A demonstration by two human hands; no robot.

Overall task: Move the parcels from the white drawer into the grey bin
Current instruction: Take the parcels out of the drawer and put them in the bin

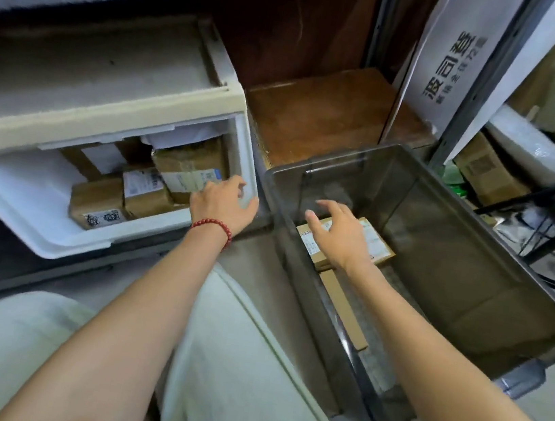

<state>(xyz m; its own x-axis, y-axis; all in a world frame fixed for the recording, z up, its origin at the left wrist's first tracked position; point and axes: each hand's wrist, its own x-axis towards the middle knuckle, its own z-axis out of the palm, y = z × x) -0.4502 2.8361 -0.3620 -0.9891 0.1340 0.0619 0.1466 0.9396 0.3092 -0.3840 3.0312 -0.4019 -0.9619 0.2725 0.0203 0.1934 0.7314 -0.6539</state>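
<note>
The parcels are small brown cardboard boxes, taped and carrying white printed labels. Three of them show plainly in the white drawer (51,239), which is pulled out of a cream cabinet (104,114). The upper parcel (186,162) lies tilted in the back right corner, with clear tape across its face. The middle parcel (145,191) sits just in front of it, its label facing up. The front parcel (97,201) lies beside that one and has a black-printed sticker on its near edge. White paper or packing lies behind and beside them.

The left hand (223,206), a red bead bracelet (213,225) at its wrist, reaches into the drawer's right corner. Its grip is open, fingers stretched toward the upper parcel's label; whether they touch it cannot be told.

Two more parcels already lie in the grey bin (482,217), a see-through smoky tub standing on the floor just right of the drawer. One is a labelled box (380,244); the other is a long flat carton (344,309) lying along the near wall. The right hand (340,233) hovers above the labelled box, its grip open and holding nothing, fingers spread.

Behind the bin are a brown wooden shelf (318,109) and a white sign (456,67) with dark characters. Pale trousers (247,366) fill the foreground.
</note>
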